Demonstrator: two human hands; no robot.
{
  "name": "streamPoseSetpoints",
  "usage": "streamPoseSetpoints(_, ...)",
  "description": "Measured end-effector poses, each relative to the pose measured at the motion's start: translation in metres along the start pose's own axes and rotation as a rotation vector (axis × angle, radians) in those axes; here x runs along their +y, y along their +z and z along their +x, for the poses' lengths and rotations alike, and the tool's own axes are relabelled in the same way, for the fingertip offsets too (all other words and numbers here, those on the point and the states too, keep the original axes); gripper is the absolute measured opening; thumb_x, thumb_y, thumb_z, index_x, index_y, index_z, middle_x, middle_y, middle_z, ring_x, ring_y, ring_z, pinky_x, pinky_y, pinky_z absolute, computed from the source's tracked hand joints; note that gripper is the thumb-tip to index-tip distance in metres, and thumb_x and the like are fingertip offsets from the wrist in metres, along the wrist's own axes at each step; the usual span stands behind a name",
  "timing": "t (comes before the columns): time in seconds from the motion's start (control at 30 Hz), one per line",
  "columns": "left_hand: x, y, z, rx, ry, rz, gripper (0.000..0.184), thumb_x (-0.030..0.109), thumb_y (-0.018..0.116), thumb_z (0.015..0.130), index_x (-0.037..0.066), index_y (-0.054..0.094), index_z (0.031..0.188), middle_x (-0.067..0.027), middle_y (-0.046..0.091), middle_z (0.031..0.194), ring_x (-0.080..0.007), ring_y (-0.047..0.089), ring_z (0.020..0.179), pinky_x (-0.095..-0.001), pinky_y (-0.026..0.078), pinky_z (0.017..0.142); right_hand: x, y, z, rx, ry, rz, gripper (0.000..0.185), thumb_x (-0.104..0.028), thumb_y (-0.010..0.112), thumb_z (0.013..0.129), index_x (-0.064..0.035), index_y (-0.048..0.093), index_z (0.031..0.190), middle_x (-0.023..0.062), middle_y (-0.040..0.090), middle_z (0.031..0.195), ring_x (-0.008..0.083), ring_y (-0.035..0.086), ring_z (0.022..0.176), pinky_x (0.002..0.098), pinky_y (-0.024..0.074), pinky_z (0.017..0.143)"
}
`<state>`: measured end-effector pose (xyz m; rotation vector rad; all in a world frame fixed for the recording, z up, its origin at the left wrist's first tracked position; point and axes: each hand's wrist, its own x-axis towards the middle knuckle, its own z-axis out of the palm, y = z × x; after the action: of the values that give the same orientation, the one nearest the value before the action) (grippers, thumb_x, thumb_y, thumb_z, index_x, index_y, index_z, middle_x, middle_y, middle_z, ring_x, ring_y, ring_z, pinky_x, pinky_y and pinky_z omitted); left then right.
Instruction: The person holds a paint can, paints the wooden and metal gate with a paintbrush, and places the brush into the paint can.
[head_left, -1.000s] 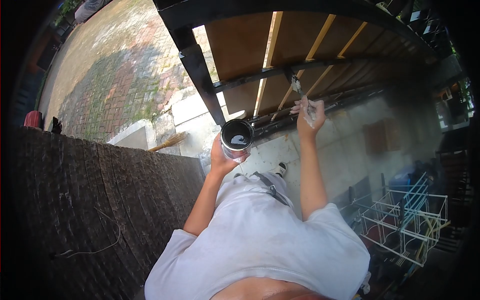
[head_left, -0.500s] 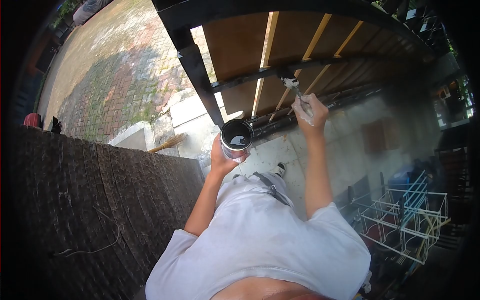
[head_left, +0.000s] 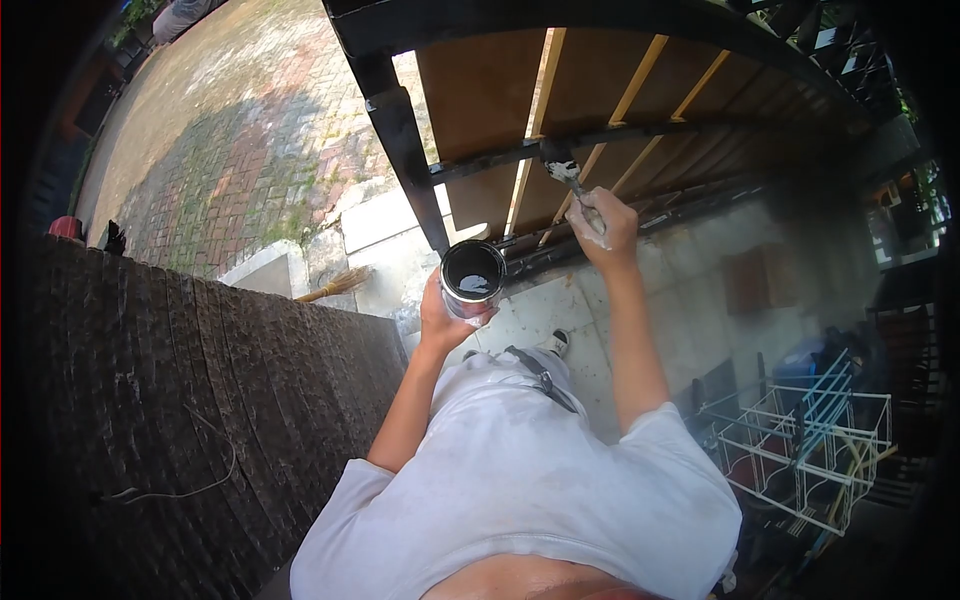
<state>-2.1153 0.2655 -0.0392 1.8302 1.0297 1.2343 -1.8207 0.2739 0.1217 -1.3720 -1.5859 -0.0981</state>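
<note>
My left hand [head_left: 450, 312] is wrapped round a paint can [head_left: 473, 298], held upright with dark, glossy paint inside. In my right hand [head_left: 606, 228] is a paintbrush [head_left: 566, 172], its handle between my fingers and its head smeared with white and black. The brush tip meets the black crossbar [head_left: 500, 155] of a gate, or is very close to it. Brown panels [head_left: 478, 85] and yellowish strips [head_left: 638, 80] show behind the black frame [head_left: 392, 120]. White smudges mark the fingers of my right hand.
A dark rough-textured wall [head_left: 220, 390] rises at my left. Near its far end lies a straw broom [head_left: 338, 285]. White wire racks [head_left: 800, 440] stand at the lower right on the tiled floor [head_left: 690, 300]. Brick paving [head_left: 240, 160] stretches beyond the gate.
My right hand and the paintbrush have moved left along the crossbar. My left hand keeps the paint can in nearly the same place. The view has shifted slightly.
</note>
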Motion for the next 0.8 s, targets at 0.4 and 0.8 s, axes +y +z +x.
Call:
streamPoseSetpoints(0.4, 0.001, -0.004, -0.002, -0.003, -0.005, 0.041, 0.105, 0.036, 0.105, 0.063, -0.001, 0.053, 0.147, -0.0189, 0.068, 0.132, -0.0349, 0.068, 0.123, -0.0444, 0.054, 0.108, -0.004, 0.015, -0.013, 0.102, 0.036, 0.092, 0.021, 0.007, 0.082, 0.085, -0.0004, 0.063, 0.09, 0.0145, 0.067, 0.079, 0.0306, 0.069, 0.064, 0.0368, 0.0533, 0.059)
streamPoseSetpoints(0.8, -0.004, -0.002, -0.007, 0.001, -0.01, 0.007, 0.104, 0.036, 0.105, 0.064, -0.001, 0.054, 0.147, -0.019, 0.067, 0.133, -0.0352, 0.068, 0.123, -0.0448, 0.053, 0.107, -0.067, 0.068, -0.02, -0.095, -0.149, 0.212, 0.019, 0.0, 0.082, 0.083, -0.0017, 0.064, 0.089, 0.0136, 0.063, 0.082, 0.0376, 0.068, 0.072, 0.0449, 0.0544, 0.064)
